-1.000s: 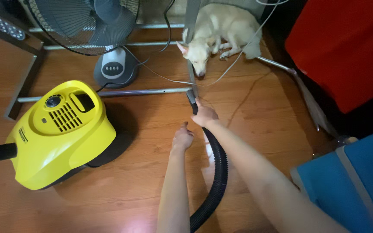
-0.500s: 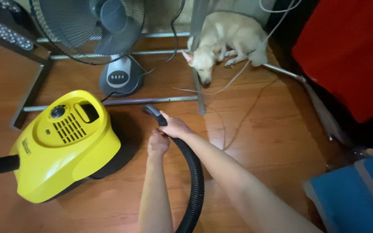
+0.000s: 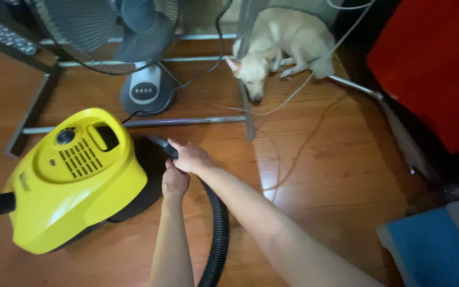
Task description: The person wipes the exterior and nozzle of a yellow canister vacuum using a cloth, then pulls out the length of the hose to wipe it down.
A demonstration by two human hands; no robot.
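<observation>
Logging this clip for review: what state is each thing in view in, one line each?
Right hand: gripping the hose end.
Left hand: closed at the hose, just below the right hand.
Black hose: curved across the floor, its end held beside the vacuum.
Yellow vacuum cleaner: resting on the wooden floor.
Standing fan: upright; whether it is spinning cannot be told.
Dog: lying down.

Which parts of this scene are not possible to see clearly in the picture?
- Hose end: head view, covered by the right hand and dark shadow beside the yellow vacuum cleaner.
- Left hand fingers: curled under, grip hidden.
- Fan: top cut off by the upper edge.
- Dog: back partly cut off by the edge and a metal post.
</observation>
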